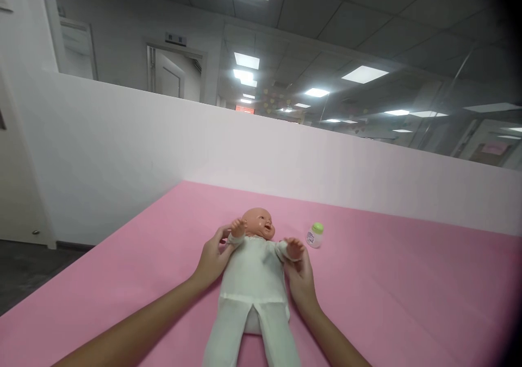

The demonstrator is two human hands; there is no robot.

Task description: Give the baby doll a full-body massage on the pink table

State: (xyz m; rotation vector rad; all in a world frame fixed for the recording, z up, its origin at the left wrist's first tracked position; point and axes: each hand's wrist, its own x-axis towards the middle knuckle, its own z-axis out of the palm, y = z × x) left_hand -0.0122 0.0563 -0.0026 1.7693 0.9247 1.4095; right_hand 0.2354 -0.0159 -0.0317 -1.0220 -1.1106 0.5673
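Observation:
A baby doll point(250, 280) in a white suit lies on its back on the pink surface point(399, 291), head away from me. My left hand point(214, 255) cups the doll's side and arm on the left. My right hand point(300, 277) holds the doll's other arm and side on the right. A small bottle with a green cap point(315, 235) stands just right of the doll's head, apart from both hands.
A white partition wall point(285, 155) runs along the far edge of the pink surface. The surface's left edge drops to a dark floor point(28, 269). Behind the wall are office rooms with ceiling lights and a door point(169, 76).

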